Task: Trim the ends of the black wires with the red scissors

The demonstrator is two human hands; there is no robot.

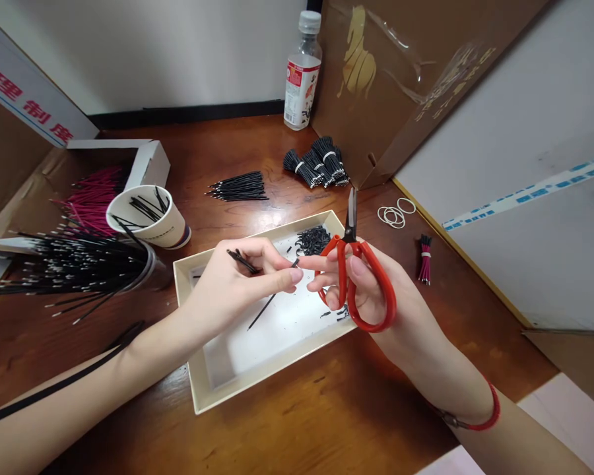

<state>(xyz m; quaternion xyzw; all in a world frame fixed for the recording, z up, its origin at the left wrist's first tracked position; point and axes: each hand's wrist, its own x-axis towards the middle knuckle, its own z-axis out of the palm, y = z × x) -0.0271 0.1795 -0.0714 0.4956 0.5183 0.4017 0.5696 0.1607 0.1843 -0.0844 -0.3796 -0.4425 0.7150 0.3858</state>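
The left hand (232,280) pinches a thin, straight black wire (261,312), its length slanting near-left over a shallow cream cardboard tray (272,371); the right hand (369,293) curls fingers around red-handled metal scissors (342,277), blades pointing away.

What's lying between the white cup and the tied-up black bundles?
A loose pile of thin black wires lies on the table between the cup and the bundles, as the head view shows.

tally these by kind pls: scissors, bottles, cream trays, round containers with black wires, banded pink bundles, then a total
Scissors: 1
Bottle: 1
Cream tray: 1
White paper cup plus clear container: 2
Banded pink bundle: 1
Total: 6
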